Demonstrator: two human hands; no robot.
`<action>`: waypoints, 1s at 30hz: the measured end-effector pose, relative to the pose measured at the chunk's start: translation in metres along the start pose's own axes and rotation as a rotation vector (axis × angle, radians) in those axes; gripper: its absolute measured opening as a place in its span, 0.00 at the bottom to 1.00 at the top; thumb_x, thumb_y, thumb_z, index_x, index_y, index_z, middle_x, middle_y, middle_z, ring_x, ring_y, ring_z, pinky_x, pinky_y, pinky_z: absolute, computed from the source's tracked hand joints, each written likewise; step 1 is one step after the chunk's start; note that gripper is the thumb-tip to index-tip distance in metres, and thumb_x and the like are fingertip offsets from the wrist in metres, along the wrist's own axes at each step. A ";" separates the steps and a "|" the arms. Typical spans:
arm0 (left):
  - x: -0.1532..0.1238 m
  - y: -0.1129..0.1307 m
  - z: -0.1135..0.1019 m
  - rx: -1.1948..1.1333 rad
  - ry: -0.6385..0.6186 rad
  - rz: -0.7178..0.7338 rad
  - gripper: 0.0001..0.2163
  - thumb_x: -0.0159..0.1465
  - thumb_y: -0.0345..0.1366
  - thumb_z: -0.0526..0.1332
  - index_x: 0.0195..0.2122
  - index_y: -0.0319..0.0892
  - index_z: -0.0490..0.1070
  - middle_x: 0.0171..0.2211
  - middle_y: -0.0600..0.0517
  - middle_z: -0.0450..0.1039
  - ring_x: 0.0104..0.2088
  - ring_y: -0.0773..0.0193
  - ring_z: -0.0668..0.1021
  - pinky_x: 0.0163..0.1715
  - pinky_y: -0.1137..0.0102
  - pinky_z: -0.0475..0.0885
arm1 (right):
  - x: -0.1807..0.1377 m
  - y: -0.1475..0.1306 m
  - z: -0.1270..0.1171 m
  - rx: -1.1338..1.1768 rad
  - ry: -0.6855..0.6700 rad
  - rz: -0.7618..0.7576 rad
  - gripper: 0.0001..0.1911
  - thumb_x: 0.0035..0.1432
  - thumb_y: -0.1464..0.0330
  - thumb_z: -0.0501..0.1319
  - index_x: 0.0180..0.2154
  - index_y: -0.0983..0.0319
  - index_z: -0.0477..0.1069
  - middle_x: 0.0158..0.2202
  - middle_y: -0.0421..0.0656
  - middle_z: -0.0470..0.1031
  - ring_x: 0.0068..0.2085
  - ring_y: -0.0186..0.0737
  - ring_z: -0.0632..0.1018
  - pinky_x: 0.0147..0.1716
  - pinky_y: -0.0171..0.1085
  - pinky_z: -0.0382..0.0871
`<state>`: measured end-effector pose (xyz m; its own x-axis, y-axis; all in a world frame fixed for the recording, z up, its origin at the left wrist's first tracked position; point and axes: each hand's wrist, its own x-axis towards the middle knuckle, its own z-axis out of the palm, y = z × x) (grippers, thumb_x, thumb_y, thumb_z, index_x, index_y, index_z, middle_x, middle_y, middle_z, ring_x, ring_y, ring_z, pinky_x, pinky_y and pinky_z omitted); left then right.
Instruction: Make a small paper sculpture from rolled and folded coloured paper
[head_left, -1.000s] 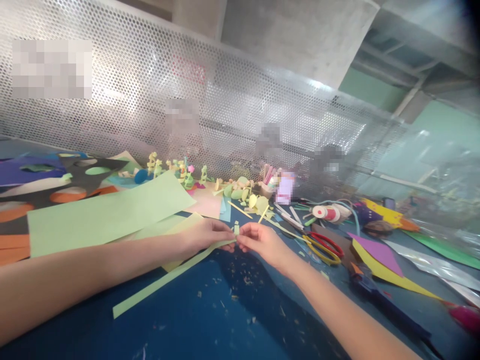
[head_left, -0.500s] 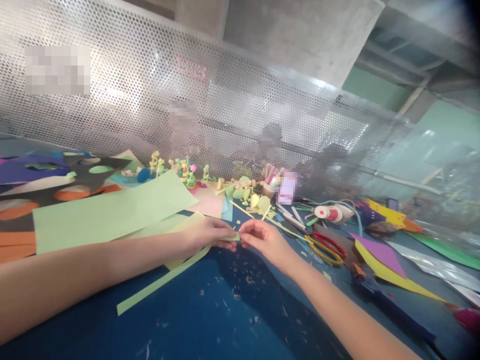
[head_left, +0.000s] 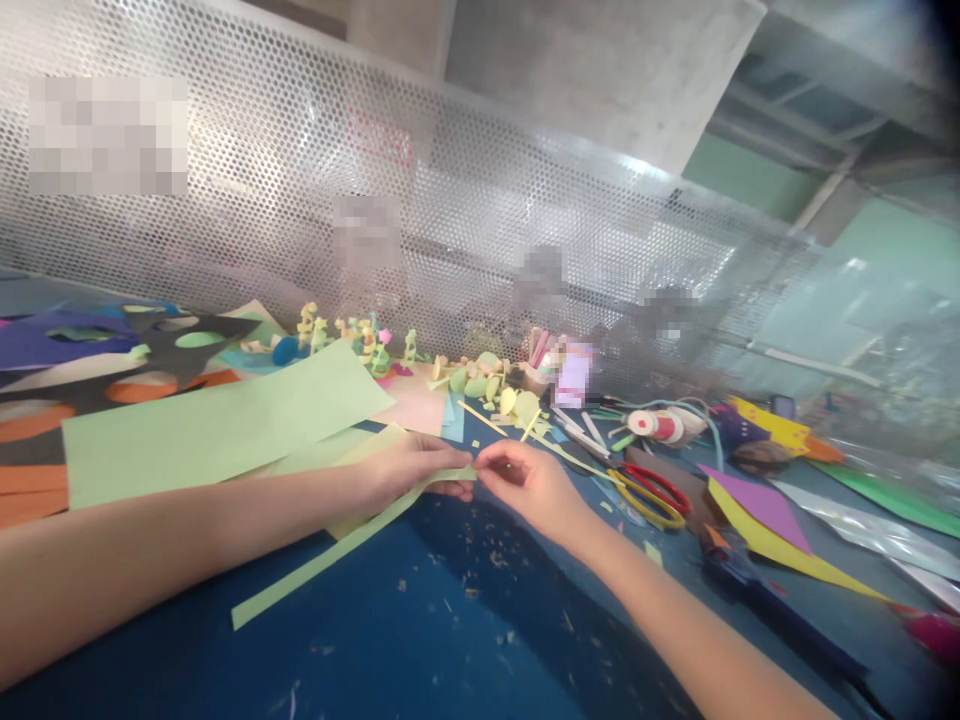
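Observation:
A long light green paper strip (head_left: pixel 322 568) runs from the lower left up to both hands, above the blue table. My left hand (head_left: pixel 416 468) is closed on the strip close to its upper end, thumb on top and fingers below. My right hand (head_left: pixel 525 482) pinches the tip of the same strip with thumb and forefinger. The two hands almost touch. Behind my left forearm lies a wide light green paper sheet (head_left: pixel 225 425), overlapping further pale sheets.
Scissors (head_left: pixel 651 498) with red and yellow handles lie right of my hands, near a glue gun (head_left: pixel 780 610) and a thread spool (head_left: pixel 656 426). Small paper figures (head_left: pixel 375 340) stand at the back before a perforated metal screen (head_left: pixel 465 200). Paper scraps dot the table (head_left: pixel 420 640).
The strip's upper end has shifted slightly between my fingers, and more of it shows along my left hand. My right hand has moved slightly left; the fingers remain pinched.

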<state>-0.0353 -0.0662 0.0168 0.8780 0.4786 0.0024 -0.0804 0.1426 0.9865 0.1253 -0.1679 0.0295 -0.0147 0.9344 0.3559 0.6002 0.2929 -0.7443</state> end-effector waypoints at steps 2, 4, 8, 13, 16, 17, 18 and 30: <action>0.001 -0.001 -0.001 0.037 -0.015 -0.004 0.12 0.53 0.41 0.64 0.30 0.35 0.75 0.29 0.45 0.77 0.34 0.60 0.78 0.44 0.65 0.71 | 0.000 0.001 0.000 0.012 0.004 0.015 0.06 0.54 0.66 0.58 0.33 0.60 0.71 0.33 0.42 0.74 0.34 0.38 0.75 0.36 0.37 0.70; 0.002 -0.003 -0.002 0.059 -0.029 -0.001 0.12 0.53 0.41 0.64 0.31 0.35 0.76 0.30 0.45 0.77 0.34 0.61 0.78 0.44 0.66 0.70 | 0.001 0.003 0.001 0.092 0.010 0.058 0.07 0.54 0.65 0.58 0.34 0.60 0.70 0.32 0.42 0.73 0.34 0.38 0.75 0.37 0.38 0.70; 0.001 -0.004 -0.003 0.115 -0.035 0.030 0.13 0.55 0.43 0.61 0.31 0.36 0.76 0.31 0.46 0.77 0.34 0.62 0.77 0.41 0.70 0.70 | 0.003 0.005 0.004 0.284 0.010 0.210 0.09 0.53 0.61 0.58 0.34 0.60 0.68 0.29 0.41 0.73 0.31 0.38 0.75 0.34 0.39 0.71; -0.001 -0.002 0.000 0.222 0.028 0.004 0.14 0.53 0.46 0.61 0.31 0.40 0.76 0.31 0.49 0.77 0.34 0.62 0.77 0.37 0.71 0.69 | 0.003 0.002 0.004 0.262 -0.027 0.243 0.10 0.52 0.62 0.60 0.30 0.62 0.67 0.25 0.39 0.71 0.27 0.35 0.73 0.30 0.37 0.69; -0.001 -0.001 0.000 0.236 0.016 -0.012 0.14 0.53 0.47 0.61 0.31 0.40 0.76 0.30 0.50 0.76 0.33 0.63 0.76 0.37 0.72 0.68 | 0.003 -0.001 0.002 0.237 -0.035 0.238 0.10 0.52 0.61 0.60 0.30 0.62 0.67 0.24 0.38 0.70 0.26 0.34 0.72 0.30 0.36 0.68; -0.001 0.000 0.000 0.248 0.004 -0.001 0.14 0.53 0.47 0.61 0.31 0.40 0.75 0.30 0.50 0.76 0.33 0.63 0.75 0.37 0.72 0.67 | 0.003 -0.001 0.002 0.238 -0.041 0.239 0.10 0.52 0.61 0.60 0.30 0.62 0.67 0.24 0.38 0.70 0.26 0.34 0.72 0.30 0.36 0.68; -0.001 0.000 -0.001 0.265 -0.006 0.010 0.15 0.54 0.47 0.61 0.30 0.40 0.75 0.29 0.50 0.75 0.33 0.64 0.74 0.37 0.72 0.67 | 0.003 -0.002 0.001 0.243 -0.049 0.241 0.10 0.52 0.61 0.60 0.30 0.62 0.67 0.24 0.38 0.70 0.26 0.34 0.72 0.30 0.36 0.68; 0.000 -0.003 0.000 0.250 0.056 0.014 0.14 0.52 0.46 0.63 0.28 0.38 0.73 0.25 0.53 0.71 0.29 0.67 0.71 0.32 0.74 0.64 | 0.004 -0.003 0.003 0.289 -0.105 0.329 0.14 0.50 0.59 0.61 0.30 0.65 0.67 0.25 0.39 0.71 0.26 0.33 0.73 0.30 0.35 0.68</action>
<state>-0.0345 -0.0668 0.0141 0.8495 0.5274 0.0144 0.0326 -0.0797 0.9963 0.1209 -0.1644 0.0310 0.0497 0.9984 0.0255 0.3385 0.0071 -0.9409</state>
